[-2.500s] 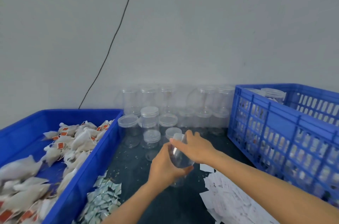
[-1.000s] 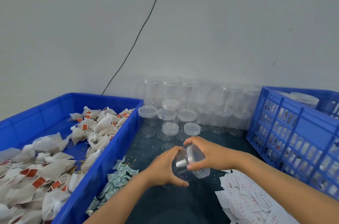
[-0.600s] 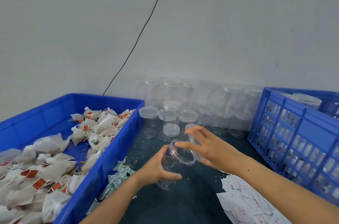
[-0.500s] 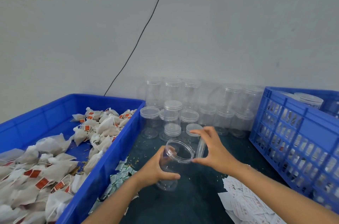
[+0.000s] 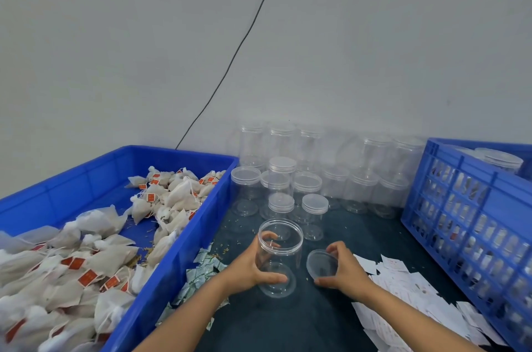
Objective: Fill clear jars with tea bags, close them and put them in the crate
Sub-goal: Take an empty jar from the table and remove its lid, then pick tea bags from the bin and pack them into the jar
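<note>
Left hand [image 5: 253,266] wraps the open jar [image 5: 278,258], fingers behind the far wall, thumb across the front near the base. Jar stands upright on the dark table [image 5: 288,323], mouth up, no lid, nothing inside. Right hand [image 5: 344,269] curls round the clear lid [image 5: 321,265], fingertips on its rim, holding it low just right of the jar; whether the lid touches the table cannot be told.

Key relation: tea bags [image 5: 95,259] lie in the blue bin [image 5: 172,271] to the left of the jar, so the left hand is the nearer one, but it is busy steadying the jar. Judgement: the lid probably gets put down, then one hand reaches left across the bin wall for bags. Jar's long axis is vertical, so bags drop straight in from above.

Outward: small greenish sachets [image 5: 201,268] are heaped between bin and jar. White paper slips [image 5: 403,294] spread to the right under the right forearm. Behind the jar stands a cluster of lidded empty jars [image 5: 311,187] against the wall. Blue slatted crate [image 5: 472,216] sits at far right, a capped jar [image 5: 499,160] showing above its rim. That crate is nearer the right hand. A black cable [image 5: 239,46] runs down the wall.
</note>
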